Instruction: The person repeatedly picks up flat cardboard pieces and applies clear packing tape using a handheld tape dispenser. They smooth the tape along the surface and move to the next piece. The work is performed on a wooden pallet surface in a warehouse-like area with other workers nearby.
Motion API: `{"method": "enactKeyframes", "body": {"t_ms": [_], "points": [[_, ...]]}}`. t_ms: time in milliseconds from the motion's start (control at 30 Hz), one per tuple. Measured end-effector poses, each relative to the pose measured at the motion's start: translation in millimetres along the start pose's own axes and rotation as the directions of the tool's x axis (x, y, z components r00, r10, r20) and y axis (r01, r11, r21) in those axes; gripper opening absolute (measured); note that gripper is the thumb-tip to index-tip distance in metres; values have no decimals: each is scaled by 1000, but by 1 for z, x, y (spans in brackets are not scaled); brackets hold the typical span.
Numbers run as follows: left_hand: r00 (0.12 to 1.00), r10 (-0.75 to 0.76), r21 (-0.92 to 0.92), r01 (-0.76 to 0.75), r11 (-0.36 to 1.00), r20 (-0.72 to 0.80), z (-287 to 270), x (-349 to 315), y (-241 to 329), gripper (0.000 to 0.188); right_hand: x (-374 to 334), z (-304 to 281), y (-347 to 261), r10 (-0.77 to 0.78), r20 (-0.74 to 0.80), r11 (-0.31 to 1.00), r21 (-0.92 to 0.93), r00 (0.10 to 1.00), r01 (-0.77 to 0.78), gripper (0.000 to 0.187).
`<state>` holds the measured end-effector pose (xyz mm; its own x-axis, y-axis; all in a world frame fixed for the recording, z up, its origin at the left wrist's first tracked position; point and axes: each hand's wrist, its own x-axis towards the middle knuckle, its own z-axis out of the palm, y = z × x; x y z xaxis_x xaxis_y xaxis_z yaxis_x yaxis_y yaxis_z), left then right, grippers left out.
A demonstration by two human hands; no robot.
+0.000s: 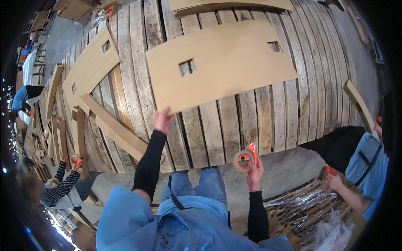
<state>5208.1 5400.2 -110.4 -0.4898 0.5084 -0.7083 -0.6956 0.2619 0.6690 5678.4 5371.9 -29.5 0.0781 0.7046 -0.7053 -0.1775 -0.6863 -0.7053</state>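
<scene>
A flat cardboard sheet (pixel 230 62) with two small rectangular cut-outs lies across the slatted wooden table in front of me. My left hand (pixel 164 120) grips its near left corner, thumb on top and the other fingers partly hidden by the board. Off the table's near edge, my right hand (pixel 255 173) is closed around an orange tape dispenser (pixel 252 151) with a roll of brownish tape on it. The dispenser is held apart from the sheet.
The slatted table (pixel 255 121) carries another cut-out sheet (pixel 94 62), a long folded cardboard piece (pixel 115 127) and stacked cardboard (pixel 230 6) at the far edge. Co-workers stand at left and right; the right one holds a cardboard strip (pixel 360 104). Bundled material (pixel 305 207) lies lower right.
</scene>
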Motion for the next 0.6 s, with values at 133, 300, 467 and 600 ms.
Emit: {"method": "enactKeyframes", "body": {"t_ms": [133,300,467,600], "points": [[952,-51,271,137,953,-300,-115,-80,-33,45,24,17,-21,64,142,941,321,988,-107,46],[695,338,640,229,733,-635,-201,-100,-74,46,48,43,-25,180,314,906,316,932,-282,45],[761,451,722,33,692,-467,-244,-93,-76,59,48,34,4,277,371,847,341,886,-408,42],[717,593,930,254,267,-366,-245,-69,-74,80,55,42,22,375,244,848,300,894,-437,40]]}}
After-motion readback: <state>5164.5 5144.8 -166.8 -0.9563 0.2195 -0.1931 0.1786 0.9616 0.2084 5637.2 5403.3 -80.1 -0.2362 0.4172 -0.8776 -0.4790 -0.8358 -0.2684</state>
